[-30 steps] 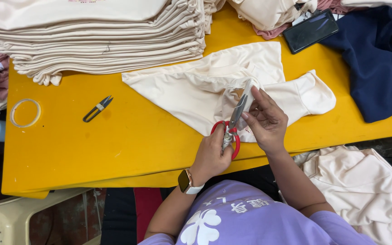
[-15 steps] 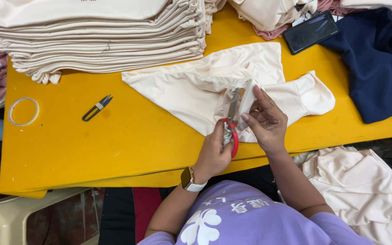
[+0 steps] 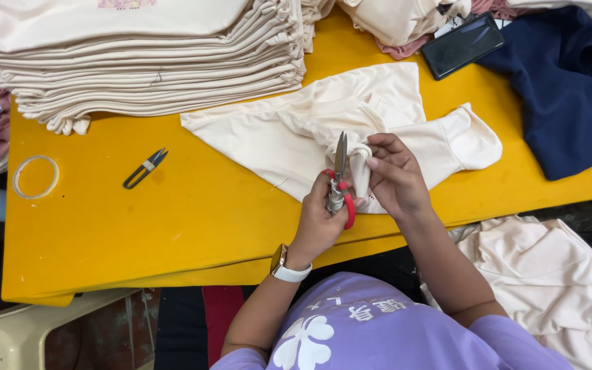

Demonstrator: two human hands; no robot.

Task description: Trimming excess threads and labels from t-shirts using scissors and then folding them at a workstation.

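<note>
- While the left hand (image 3: 320,219) grips red-handled scissors (image 3: 340,179) upright, the right hand (image 3: 395,179) pinches a bunched fold of the cream garment (image 3: 289,133).
- Both work near the yellow table's (image 3: 173,226) front edge.
- Thread snips (image 3: 144,168) lie apart, leftward.

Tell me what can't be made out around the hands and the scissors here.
Head view only:
- Scissors: the handle loops are mostly hidden inside the left hand.
- Cream garment: the fold being gripped is covered by the right hand.
- Folded stack: cut off by the top edge.
</note>
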